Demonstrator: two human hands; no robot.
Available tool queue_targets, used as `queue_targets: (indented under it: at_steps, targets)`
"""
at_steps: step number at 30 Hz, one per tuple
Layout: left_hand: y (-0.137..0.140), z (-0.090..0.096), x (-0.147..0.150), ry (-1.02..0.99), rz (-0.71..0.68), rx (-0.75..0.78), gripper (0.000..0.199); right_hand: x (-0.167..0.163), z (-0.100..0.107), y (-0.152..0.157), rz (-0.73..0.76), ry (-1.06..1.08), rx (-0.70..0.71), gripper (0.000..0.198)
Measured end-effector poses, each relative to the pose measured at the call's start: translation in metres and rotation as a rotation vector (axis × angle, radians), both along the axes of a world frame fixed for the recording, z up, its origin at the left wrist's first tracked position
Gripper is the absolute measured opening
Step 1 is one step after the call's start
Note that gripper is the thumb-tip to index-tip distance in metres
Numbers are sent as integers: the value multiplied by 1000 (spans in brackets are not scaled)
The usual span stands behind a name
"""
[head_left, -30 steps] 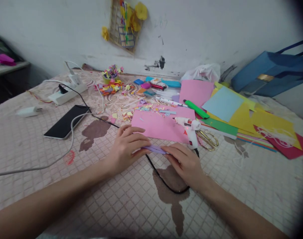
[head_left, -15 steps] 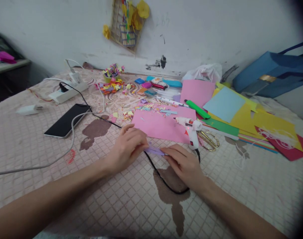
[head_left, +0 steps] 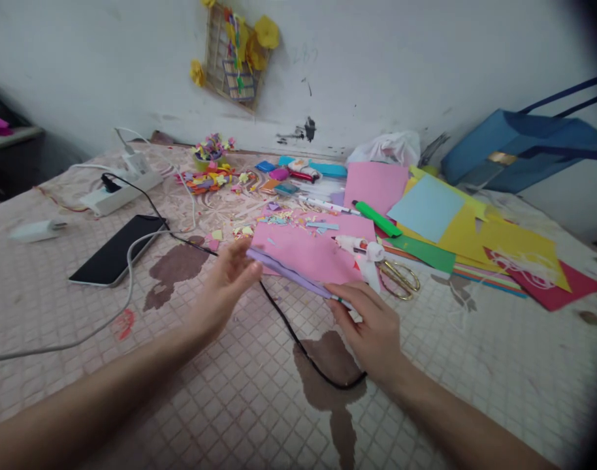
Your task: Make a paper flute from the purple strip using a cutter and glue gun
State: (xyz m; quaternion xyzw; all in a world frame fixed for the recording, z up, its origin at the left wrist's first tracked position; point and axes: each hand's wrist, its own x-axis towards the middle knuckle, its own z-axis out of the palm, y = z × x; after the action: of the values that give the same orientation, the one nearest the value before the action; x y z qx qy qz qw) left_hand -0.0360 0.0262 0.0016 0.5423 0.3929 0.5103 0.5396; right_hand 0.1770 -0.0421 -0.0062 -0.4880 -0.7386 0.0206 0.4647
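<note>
A narrow strip of light purple paper (head_left: 291,272), folded or layered along its length, slants across in front of me above the table. My right hand (head_left: 370,320) pinches its lower right end between thumb and fingers. A thin white piece with a dark green band shows at that grip; its kind I cannot make out. At the strip's upper left end is my left hand (head_left: 230,281), slightly blurred, with thumb and fingers apart. Its fingertips are at the strip's end; whether they touch it is unclear. Beneath lies a pink sheet (head_left: 308,245) with paper scraps on it.
A white glue gun (head_left: 370,251) and gold-handled scissors (head_left: 399,279) lie right of the pink sheet. The black cord (head_left: 289,326) loops below my hands. Left are a phone (head_left: 119,251) and power strip (head_left: 125,192). A green cutter (head_left: 377,219) and coloured sheets (head_left: 475,232) lie right.
My left hand has moved left and up, its fingers spreading from a pinch. More of the purple strip shows now, raised and tilted. The view has shifted slightly to the right.
</note>
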Motion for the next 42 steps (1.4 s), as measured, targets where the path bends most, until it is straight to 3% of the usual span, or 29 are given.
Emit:
queue_targets:
  at_steps: [3, 7, 10, 13, 19, 29, 38, 42]
  targets:
    - [-15, -4, 10, -166, -298, -287, 44, -5, -2, -1, 44, -17, -19, 23]
    - [-28, -10, 17, -276, -327, -447, 34, -12, -5, -2, 149, -46, -65, 25]
    - [-29, -13, 18, -262, -272, -461, 23, -14, -7, -2, 189, -56, -107, 31]
    - [-27, -13, 17, -230, -260, -466, 24, -14, -7, -2, 212, -64, -155, 34]
    - [-28, -13, 18, -134, -251, -413, 28, -18, -7, -1, 227, -5, -184, 22]
    - [-26, -15, 12, 87, -367, -240, 23, -22, -10, -4, 258, -15, -207, 29]
    - [-27, -13, 15, -79, -340, -405, 24, -22, -7, -4, 259, -23, -158, 20]
    - [-28, -11, 15, -76, -333, -425, 24, -21, -7, -4, 239, -40, -140, 25]
